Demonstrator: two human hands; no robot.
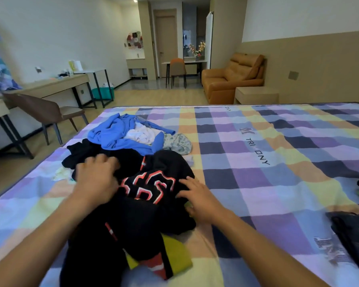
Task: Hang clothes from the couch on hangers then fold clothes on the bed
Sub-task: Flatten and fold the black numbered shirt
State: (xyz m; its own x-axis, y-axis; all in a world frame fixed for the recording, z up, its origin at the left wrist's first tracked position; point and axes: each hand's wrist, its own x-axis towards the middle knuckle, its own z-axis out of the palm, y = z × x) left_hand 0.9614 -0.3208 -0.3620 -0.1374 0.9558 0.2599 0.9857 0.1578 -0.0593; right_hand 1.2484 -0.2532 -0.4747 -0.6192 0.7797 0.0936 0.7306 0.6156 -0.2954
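Black jersey (147,189) on bed (257,183) | left hand (95,179) grip bunches its cloth | right hand (199,197) grip wide, pressing it

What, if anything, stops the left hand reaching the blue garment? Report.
Likely nothing: yes, reachable. The left hand grips the black clothes, and the blue garment lies uncovered just beyond it on the bed.
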